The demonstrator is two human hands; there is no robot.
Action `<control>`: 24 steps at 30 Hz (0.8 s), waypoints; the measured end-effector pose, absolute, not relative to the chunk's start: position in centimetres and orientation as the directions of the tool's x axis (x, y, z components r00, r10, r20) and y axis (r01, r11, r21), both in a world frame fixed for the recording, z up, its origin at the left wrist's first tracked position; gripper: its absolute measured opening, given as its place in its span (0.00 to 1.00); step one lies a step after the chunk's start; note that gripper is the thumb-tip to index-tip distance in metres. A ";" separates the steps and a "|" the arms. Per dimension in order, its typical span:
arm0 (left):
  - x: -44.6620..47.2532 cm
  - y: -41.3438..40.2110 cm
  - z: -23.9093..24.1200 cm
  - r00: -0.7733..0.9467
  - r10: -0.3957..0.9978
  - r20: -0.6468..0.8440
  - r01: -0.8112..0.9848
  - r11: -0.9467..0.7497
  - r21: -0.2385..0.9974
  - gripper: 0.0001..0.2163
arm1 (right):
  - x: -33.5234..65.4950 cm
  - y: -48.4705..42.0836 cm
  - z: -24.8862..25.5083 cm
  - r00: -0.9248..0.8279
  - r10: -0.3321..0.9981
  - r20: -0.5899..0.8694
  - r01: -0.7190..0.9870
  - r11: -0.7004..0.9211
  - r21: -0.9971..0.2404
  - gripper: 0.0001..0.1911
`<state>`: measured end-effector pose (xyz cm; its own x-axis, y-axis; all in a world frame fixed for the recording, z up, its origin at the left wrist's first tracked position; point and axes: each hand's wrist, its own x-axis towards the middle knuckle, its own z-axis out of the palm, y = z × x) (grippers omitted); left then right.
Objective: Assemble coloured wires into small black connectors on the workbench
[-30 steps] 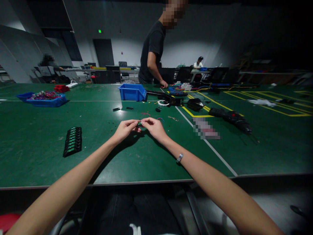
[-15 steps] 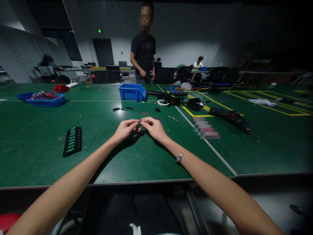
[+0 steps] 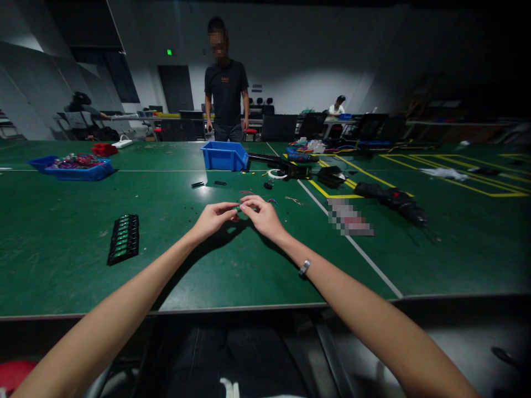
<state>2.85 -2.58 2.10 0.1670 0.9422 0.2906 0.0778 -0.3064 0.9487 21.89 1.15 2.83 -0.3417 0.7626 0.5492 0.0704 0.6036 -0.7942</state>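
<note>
Both my arms reach out over the green table [image 3: 207, 276]. My left hand [image 3: 212, 219] and my right hand [image 3: 263, 215] meet fingertip to fingertip above the table's middle. Together they pinch a tiny greenish part [image 3: 238, 208], too small to name. Thin coloured wire bits [image 3: 271, 200] lie just beyond my right hand. A black tray of green parts [image 3: 123, 239] rests to the left of my left forearm.
A blue bin [image 3: 224, 155] stands at mid table, another blue bin of coloured parts [image 3: 74, 167] far left. Black tools [image 3: 392, 200] and cables [image 3: 290, 168] lie to the right. A person in a dark shirt [image 3: 225, 94] stands behind the table; other people sit farther back.
The person in the dark shirt has straightened up and walked left and away from the table. My hands stay together, barely shifted.
</note>
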 end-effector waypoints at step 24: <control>3.0 -2.7 2.2 0.148 0.942 0.302 0.058 -0.313 0.948 0.22 | 21.8 1.7 1.8 -0.333 0.779 0.531 0.044 0.575 -0.817 0.12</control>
